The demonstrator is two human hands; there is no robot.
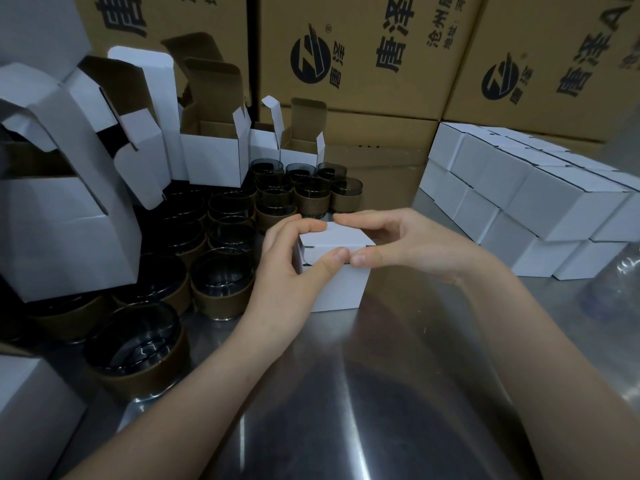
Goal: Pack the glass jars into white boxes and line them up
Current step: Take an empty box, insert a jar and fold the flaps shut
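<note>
Glass jars [221, 285], likely fragile and slick, crowded the frame's left. At centre, left hand [294, 268] and right hand [398, 247] fingers pinched a thin white box [337, 285] by its lid on the worktop [381, 393]; its sides looked the safer grip. Packed boxes [540, 209] lined the right.

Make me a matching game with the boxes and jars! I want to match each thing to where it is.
Things:
1. small white box
2. glass jars
3. stacked closed boxes
4. open boxes

Places or states:
A. piled in rows at the right
B. held between the left hand and the right hand
C. at the back left, flaps up
D. dark with brown bands, left of the hands

Pairs: 1-B, 2-D, 3-A, 4-C
</note>
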